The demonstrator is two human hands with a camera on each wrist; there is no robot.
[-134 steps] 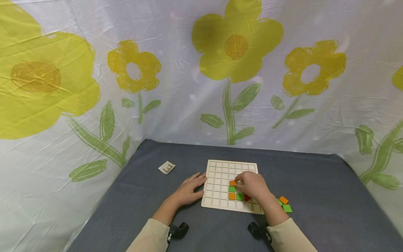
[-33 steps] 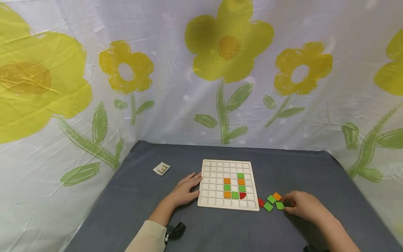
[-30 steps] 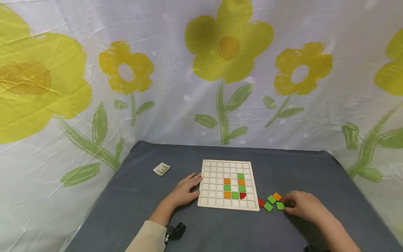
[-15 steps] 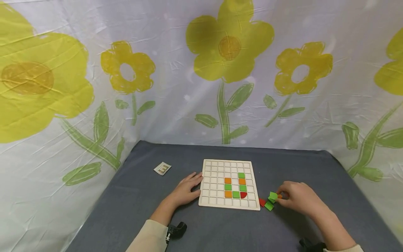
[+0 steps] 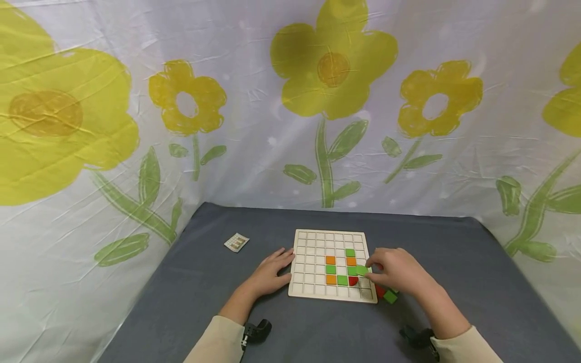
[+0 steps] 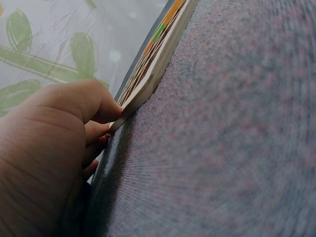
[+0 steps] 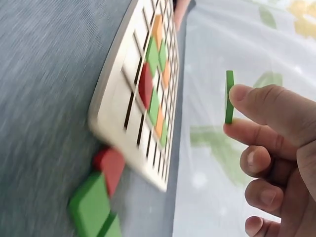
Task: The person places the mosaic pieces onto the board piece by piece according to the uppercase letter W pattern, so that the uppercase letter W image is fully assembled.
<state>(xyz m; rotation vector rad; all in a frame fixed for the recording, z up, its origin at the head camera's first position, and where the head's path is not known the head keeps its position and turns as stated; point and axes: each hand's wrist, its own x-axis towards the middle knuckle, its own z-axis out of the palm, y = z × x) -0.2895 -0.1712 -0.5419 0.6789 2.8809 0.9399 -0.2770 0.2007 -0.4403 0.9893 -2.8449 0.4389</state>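
My right hand [image 5: 397,269] pinches a green square tile [image 7: 229,96] between thumb and index finger, above the right part of the wooden grid board [image 5: 308,292]. In the right wrist view, the tile is edge-on and apart from the board. My left hand [image 5: 270,272] rests on the cloth, fingers extended, thumb and fingertips touching the board's left edge. On the board, orange, green and red tiles form a U shape: an orange tile [image 5: 331,260] tops its left arm, a green tile [image 5: 350,252] its right. A red quarter-round tile [image 5: 353,281] fills the lower right corner.
Beside the board's lower right corner lie a loose red tile [image 5: 380,291] and a green tile [image 5: 390,296], partly near my right forearm. A small card with a printed grid [image 5: 236,242] lies at upper left on the dark cloth [image 5: 254,222]. A flowered curtain [image 5: 254,166] hangs behind.
My right hand has gone from the board to the loose tiles, picked up a green tile, and come back left over the board with it. The left hand stays at the board's edge.
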